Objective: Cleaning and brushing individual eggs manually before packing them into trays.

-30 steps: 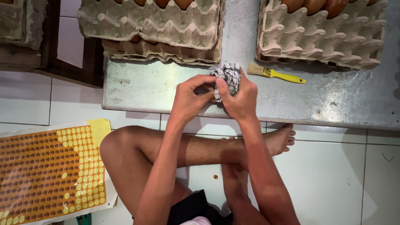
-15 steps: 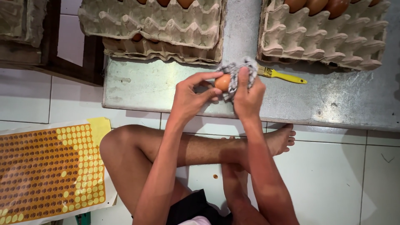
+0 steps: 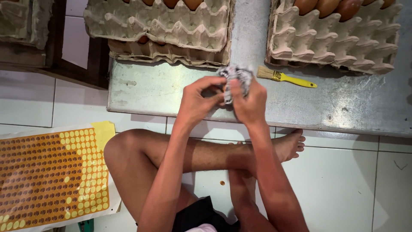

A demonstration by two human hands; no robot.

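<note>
Both hands are busy over the metal counter [image 3: 163, 92]: the left hand [image 3: 198, 99] and the right hand [image 3: 249, 103] are closed together around a crumpled grey-and-white cloth [image 3: 236, 76], fingers curled tight into it. Whether an egg sits inside the bundle I cannot tell from here; the cloth and knuckles hide it. As for progress, it looks like the middle of a long job rather than its end. The egg tray on the right [image 3: 343, 47] has brown eggs only along its far row, with the near cups bare, and the stacked trays on the left [image 3: 163, 30] show the same. A yellow-handled brush [image 3: 285, 77] lies on the counter just right of the hands, untouched. On the floor to the left, a sheet of round stickers [image 3: 51, 176] has part of its dots peeled away, most remaining.
</note>
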